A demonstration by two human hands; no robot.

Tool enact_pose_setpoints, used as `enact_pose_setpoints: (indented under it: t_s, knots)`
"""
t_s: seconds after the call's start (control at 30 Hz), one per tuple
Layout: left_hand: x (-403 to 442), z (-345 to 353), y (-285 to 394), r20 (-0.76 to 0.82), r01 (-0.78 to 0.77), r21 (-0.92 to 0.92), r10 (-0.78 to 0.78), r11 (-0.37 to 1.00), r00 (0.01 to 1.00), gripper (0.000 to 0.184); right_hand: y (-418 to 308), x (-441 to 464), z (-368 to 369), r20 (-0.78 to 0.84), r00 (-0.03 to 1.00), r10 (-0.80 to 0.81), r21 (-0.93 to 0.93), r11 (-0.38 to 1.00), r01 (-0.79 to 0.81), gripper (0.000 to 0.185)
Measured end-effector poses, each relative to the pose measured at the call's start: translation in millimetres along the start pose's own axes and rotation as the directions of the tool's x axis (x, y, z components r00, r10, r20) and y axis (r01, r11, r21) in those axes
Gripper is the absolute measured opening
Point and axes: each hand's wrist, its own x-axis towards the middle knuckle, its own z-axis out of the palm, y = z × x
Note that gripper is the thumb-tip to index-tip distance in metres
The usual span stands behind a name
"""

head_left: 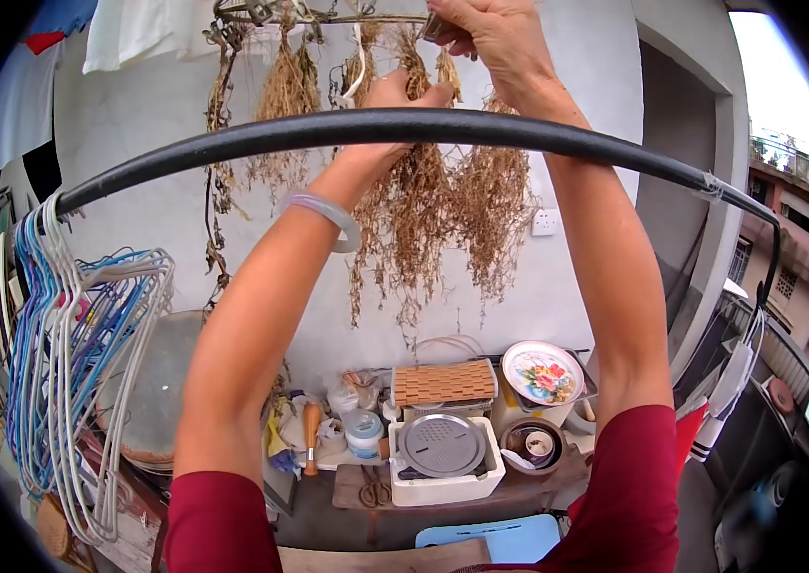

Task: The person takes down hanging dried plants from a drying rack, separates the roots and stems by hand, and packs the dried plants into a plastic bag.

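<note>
Dried plant bundle (416,196) held high in front of the wall (605,57).
Found hanging narrow end up, between a similar bundle (285,95) to the left and another bundle (495,210) to the right, just below a thin rod (381,18). Clasped round the stems by the left hand (395,100), apparently to bear the weight and keep the mass from swinging. Pinched at rod level by the right hand (500,48), above and apart from the left: a small, seemingly metal clip (434,27), too close to the frame edge to identify with certainty. Presumably hung upside down to leave air all round. Crossed in front by a black bar (376,125). Noted as brown, dry and brittle-looking, gathered tight at the top, spreading below into a tangle of fine, curled twigs.
</note>
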Motion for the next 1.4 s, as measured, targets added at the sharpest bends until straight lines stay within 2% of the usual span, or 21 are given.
enact_pose_setpoints:
  t_s: [0.03, 0.07, 0.1, 0.17, 0.23, 0.3, 0.33, 0.4, 0.5, 0.57, 0.6, 0.67, 0.77, 0.8, 0.9, 0.93, 1.03, 1.07, 1.17, 1.3, 1.4]
  knots:
    - [0, 5, 7, -0.003, 0.024, -0.054, -0.024, 0.998, 1.0, 0.051, 1, -2, 4, 0.012, 0.999, -0.034, 0.003, 0.999, 0.034, 0.03]
    - [8, 14, -3, 0.073, -0.05, -0.234, 0.068, 0.971, 0.995, 0.055, 0, -4, 3, 0.011, 1.0, 0.008, -0.051, 0.999, -0.007, 0.029]
    - [13, 24, -10, 0.093, -0.069, -0.21, 0.09, 0.975, 0.992, 0.056, -6, -8, 4, 0.006, 0.999, 0.048, -0.105, 0.993, -0.047, 0.029]
    - [21, 41, -18, 0.134, -0.111, -0.157, 0.133, 0.981, 0.982, 0.057, -5, -10, 1, -0.048, 0.924, -0.38, -0.322, 0.881, 0.346, 0.025]
    - [15, 49, -10, 0.118, -0.045, -0.276, 0.08, 0.96, 0.99, 0.051, -7, -22, -6, -0.027, 0.669, -0.743, -0.558, 0.566, 0.606, 0.025]
    - [15, 54, -7, 0.081, 0.016, -0.329, 0.011, 0.944, 0.997, 0.047, 17, -30, -36, -0.283, 0.604, -0.745, -0.726, 0.578, 0.373, 0.028]
    - [20, 58, -12, 0.082, -0.004, -0.3, 0.03, 0.954, 0.996, 0.041, 28, -34, -55, -0.391, 0.581, -0.714, -0.784, 0.589, 0.196, 0.035]
    - [16, 58, -1, 0.092, -0.028, -0.362, 0.066, 0.932, 0.994, 0.038, 52, -43, -90, -0.601, 0.678, -0.424, -0.733, 0.63, -0.255, 0.061]
    - [13, 56, 18, 0.141, 0.033, -0.374, 0.021, 0.927, 0.99, 0.027, 58, -58, -111, -0.517, 0.853, 0.073, -0.687, 0.56, -0.464, 0.071]
    - [12, 59, 26, 0.175, 0.02, -0.419, 0.059, 0.908, 0.983, 0.026, 80, -58, -120, -0.4, 0.915, 0.044, -0.768, 0.528, -0.362, 0.061]
    - [15, 61, 26, 0.167, -0.026, -0.343, 0.088, 0.939, 0.982, 0.037, 78, -60, -117, -0.328, 0.945, 0.016, -0.803, 0.521, -0.288, 0.057]
    - [22, 67, 26, 0.173, 0.012, -0.314, 0.045, 0.949, 0.984, 0.046, 74, -65, -112, -0.208, 0.976, 0.055, -0.825, 0.527, -0.206, 0.042]
    - [30, 76, 29, 0.167, 0.063, -0.191, -0.031, 0.98, 0.986, 0.056, 64, -78, -98, -0.086, 0.996, -0.02, -0.879, 0.471, -0.066, 0.039]
    - [30, 75, 33, 0.158, 0.077, -0.134, -0.056, 0.988, 0.986, 0.058, 59, -82, -92, -0.047, 0.998, -0.047, -0.862, 0.507, -0.017, 0.035]
    - [25, 70, 40, 0.263, 0.202, -0.198, -0.147, 0.959, 0.954, 0.061, 68, -88, -85, 0.065, 0.995, -0.077, -0.794, 0.6, 0.098, 0.033]
    - [24, 69, 38, 0.229, 0.198, -0.225, -0.146, 0.954, 0.963, 0.059, 73, -88, -82, 0.179, 0.976, -0.123, -0.852, 0.476, 0.217, 0.029]
    - [19, 69, 21, 0.141, 0.181, -0.335, -0.141, 0.925, 0.98, 0.05, 53, -88, -91, 0.176, 0.979, 0.104, -0.712, 0.7, 0.054, 0.028]
    - [16, 70, 14, 0.122, 0.173, -0.389, -0.136, 0.905, 0.983, 0.046, 50, -86, -91, 0.145, 0.989, -0.036, -0.579, 0.807, 0.115, 0.029]
    - [3, 61, 5, 0.188, 0.199, -0.56, -0.111, 0.804, 0.976, 0.032, 61, -61, -83, -0.27, 0.937, 0.223, -0.309, 0.901, -0.303, 0.022]
    - [-8, 43, -15, 0.282, 0.241, -0.67, -0.059, 0.702, 0.957, 0.024, 47, -42, -53, -0.178, 0.976, 0.126, -0.178, 0.971, -0.158, 0.024]
    - [-15, 27, -27, 0.343, 0.247, -0.595, -0.036, 0.765, 0.939, 0.021, 49, -26, -33, -0.034, 0.958, 0.286, -0.073, 0.955, -0.287, 0.028]
